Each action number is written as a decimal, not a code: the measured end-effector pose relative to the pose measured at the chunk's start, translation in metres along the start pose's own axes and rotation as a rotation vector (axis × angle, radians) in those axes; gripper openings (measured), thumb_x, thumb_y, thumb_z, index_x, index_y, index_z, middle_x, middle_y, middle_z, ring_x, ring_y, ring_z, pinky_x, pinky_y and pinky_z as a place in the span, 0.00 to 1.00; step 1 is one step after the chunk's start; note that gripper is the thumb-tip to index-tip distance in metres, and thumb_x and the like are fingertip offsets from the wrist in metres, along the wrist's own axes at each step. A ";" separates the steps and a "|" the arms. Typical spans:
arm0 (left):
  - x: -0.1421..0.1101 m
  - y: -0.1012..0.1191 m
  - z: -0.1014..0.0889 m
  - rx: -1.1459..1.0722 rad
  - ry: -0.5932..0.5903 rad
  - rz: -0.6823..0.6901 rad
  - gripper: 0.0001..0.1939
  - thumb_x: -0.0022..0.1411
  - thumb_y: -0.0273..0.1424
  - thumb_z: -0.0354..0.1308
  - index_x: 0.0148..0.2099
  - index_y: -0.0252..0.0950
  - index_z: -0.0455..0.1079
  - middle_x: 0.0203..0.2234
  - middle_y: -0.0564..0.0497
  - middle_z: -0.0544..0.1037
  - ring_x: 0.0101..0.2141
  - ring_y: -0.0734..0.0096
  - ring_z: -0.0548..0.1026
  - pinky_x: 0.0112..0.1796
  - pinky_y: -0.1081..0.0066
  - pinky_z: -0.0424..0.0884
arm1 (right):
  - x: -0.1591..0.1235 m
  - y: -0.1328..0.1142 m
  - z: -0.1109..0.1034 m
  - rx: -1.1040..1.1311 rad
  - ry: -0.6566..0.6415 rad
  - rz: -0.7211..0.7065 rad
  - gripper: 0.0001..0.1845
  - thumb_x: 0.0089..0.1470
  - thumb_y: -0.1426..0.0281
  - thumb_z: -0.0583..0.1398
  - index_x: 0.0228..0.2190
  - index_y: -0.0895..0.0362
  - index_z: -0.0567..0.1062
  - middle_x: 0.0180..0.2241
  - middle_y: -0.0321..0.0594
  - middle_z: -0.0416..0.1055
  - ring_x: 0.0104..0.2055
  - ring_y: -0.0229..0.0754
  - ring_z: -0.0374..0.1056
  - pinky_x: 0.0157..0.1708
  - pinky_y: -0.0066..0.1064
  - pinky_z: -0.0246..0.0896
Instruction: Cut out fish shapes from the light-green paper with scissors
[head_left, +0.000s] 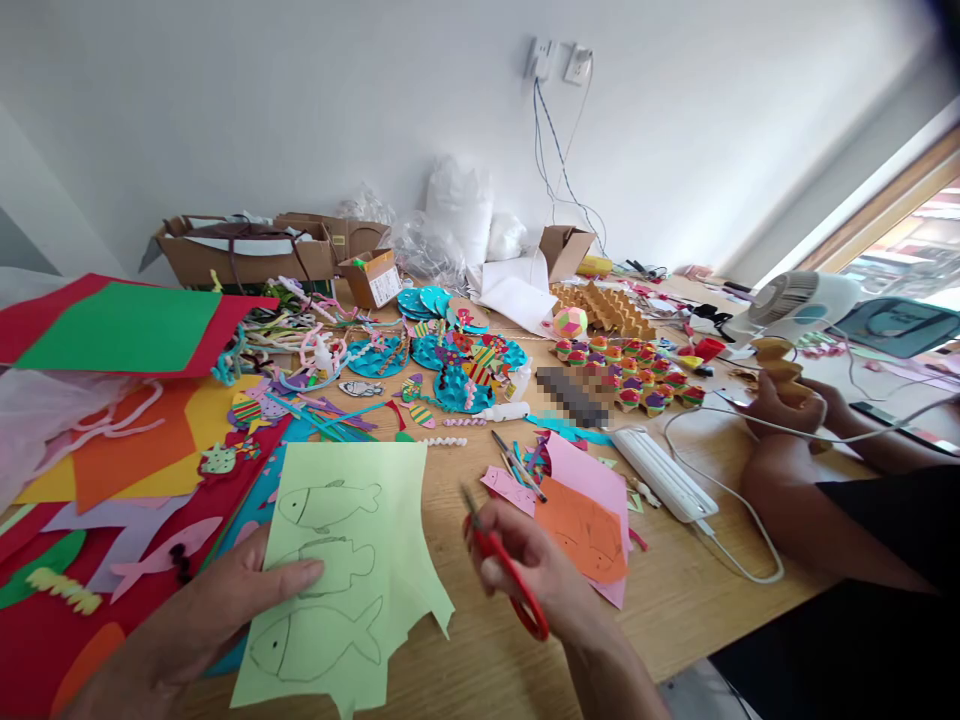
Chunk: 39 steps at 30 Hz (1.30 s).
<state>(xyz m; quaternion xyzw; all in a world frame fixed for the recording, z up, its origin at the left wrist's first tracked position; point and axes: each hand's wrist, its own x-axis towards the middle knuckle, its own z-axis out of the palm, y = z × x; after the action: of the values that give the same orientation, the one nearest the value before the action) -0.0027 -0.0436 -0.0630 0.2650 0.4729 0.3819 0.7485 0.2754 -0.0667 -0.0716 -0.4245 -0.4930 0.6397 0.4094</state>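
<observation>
My left hand (232, 600) grips a sheet of light green paper (405, 500) by its left side, thumb on top. Three fish outlines are drawn on the sheet in dark line, and its right and lower edges are cut away unevenly. In my right hand (517, 560) is a pair of scissors (529, 600) with red handles, blades pointing up and left, apart from the paper. Just beyond that hand lie an orange sheet (577, 530) with fish drawings and a pink sheet (600, 480) under it.
Coloured sheets (120, 320) are piled at the left. Decorated blue plates (457, 385) and painted egg-carton pieces (630, 370) fill the middle. A white power strip (664, 475) with its cable lies at the right, near a fan (795, 300) and another person's hands (787, 405) holding egg-carton material.
</observation>
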 end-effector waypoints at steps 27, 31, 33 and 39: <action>0.013 0.022 0.003 -0.236 0.067 0.270 0.37 0.48 0.58 0.61 0.57 0.47 0.70 0.43 0.50 0.84 0.36 0.54 0.82 0.29 0.65 0.80 | 0.056 -0.047 0.011 -0.120 0.305 -0.223 0.14 0.40 0.71 0.63 0.28 0.55 0.63 0.24 0.28 0.59 0.25 0.35 0.54 0.24 0.25 0.49; 0.014 0.006 0.006 -0.188 -0.173 0.371 0.37 0.46 0.52 0.67 0.59 0.52 0.68 0.53 0.48 0.78 0.53 0.48 0.73 0.40 0.63 0.78 | 0.056 -0.038 0.022 -0.051 0.319 -0.258 0.12 0.40 0.72 0.62 0.28 0.54 0.63 0.24 0.27 0.58 0.25 0.35 0.54 0.25 0.25 0.49; 0.017 -0.001 0.011 -0.182 -0.225 0.303 0.33 0.48 0.46 0.69 0.57 0.50 0.70 0.53 0.46 0.77 0.56 0.48 0.70 0.40 0.65 0.77 | 0.054 -0.035 0.026 -0.039 0.301 -0.256 0.11 0.40 0.73 0.61 0.28 0.54 0.63 0.24 0.28 0.59 0.26 0.35 0.54 0.26 0.25 0.50; 0.024 -0.008 0.046 -0.321 -0.087 0.216 0.26 0.43 0.36 0.75 0.47 0.42 0.77 0.39 0.46 0.83 0.36 0.60 0.80 0.32 0.69 0.77 | 0.048 -0.024 0.028 -0.021 0.254 -0.264 0.12 0.41 0.74 0.61 0.30 0.55 0.65 0.26 0.29 0.60 0.27 0.35 0.55 0.27 0.25 0.51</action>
<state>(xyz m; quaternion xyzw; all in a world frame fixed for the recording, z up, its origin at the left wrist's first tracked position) 0.0480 -0.0301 -0.0617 0.2077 0.3420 0.5187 0.7555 0.2367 -0.0253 -0.0503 -0.4378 -0.4954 0.5164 0.5443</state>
